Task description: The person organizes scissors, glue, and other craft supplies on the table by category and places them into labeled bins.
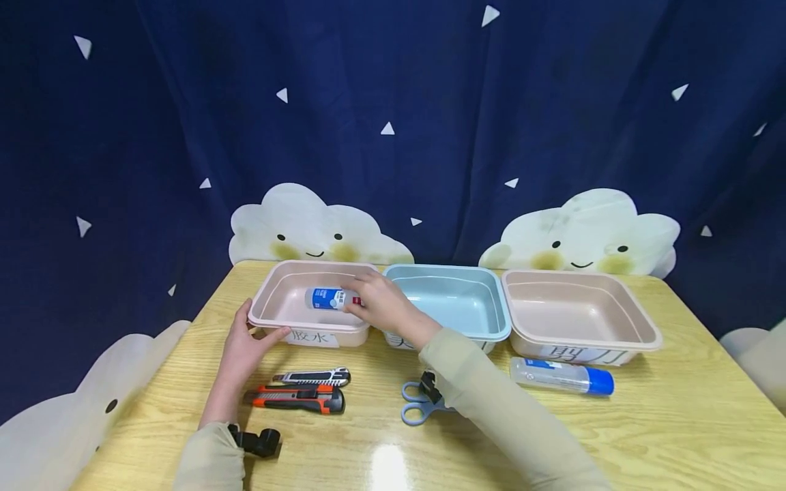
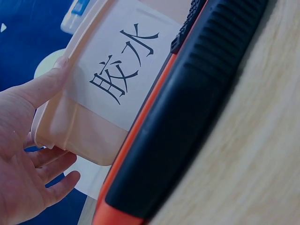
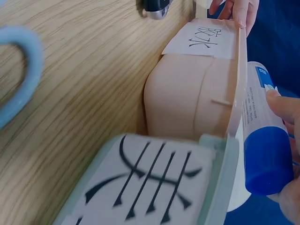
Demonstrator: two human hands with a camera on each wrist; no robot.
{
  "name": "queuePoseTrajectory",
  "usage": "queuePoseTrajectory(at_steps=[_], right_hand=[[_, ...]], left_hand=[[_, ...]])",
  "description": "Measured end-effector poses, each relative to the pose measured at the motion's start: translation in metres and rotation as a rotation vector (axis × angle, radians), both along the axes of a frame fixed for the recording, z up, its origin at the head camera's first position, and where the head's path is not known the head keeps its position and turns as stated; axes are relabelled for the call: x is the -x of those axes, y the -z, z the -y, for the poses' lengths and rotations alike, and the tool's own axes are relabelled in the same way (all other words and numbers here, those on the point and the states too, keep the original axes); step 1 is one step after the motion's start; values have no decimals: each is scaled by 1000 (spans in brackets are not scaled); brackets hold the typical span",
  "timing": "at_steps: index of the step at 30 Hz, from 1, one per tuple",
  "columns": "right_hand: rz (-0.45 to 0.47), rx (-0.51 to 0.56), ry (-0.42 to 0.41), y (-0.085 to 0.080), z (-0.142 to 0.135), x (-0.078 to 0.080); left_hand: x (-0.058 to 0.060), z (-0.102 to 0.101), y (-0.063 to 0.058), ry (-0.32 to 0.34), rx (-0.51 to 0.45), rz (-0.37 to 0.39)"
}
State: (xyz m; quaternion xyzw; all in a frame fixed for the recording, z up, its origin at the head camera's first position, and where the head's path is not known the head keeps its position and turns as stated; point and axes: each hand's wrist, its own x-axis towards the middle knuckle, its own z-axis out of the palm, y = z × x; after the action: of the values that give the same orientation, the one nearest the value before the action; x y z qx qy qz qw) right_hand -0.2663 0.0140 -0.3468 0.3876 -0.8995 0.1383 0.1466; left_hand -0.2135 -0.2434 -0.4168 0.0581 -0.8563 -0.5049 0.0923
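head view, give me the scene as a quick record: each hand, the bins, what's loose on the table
left hand: grips the near left corner of the left pink bin
right hand: holds a glue bottle sideways over that bin
other bins: blue bin in the middle, right pink bin
knives: orange-and-black cutter, slimmer cutter just behind it
scissors: partly hidden by the right sleeve
second bottle: lying before the right pink bin, blue cap rightward
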Motion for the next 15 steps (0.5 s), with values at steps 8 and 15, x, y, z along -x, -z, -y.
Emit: queuePoseTrajectory(at_steps=[8,15], right_hand=[[3,5,11,2,19,8],[48,-9,50,9,36,9]], left_hand=[[0,-1,-2,-5,6,11],[-2,-1,-3,-12,9,24]])
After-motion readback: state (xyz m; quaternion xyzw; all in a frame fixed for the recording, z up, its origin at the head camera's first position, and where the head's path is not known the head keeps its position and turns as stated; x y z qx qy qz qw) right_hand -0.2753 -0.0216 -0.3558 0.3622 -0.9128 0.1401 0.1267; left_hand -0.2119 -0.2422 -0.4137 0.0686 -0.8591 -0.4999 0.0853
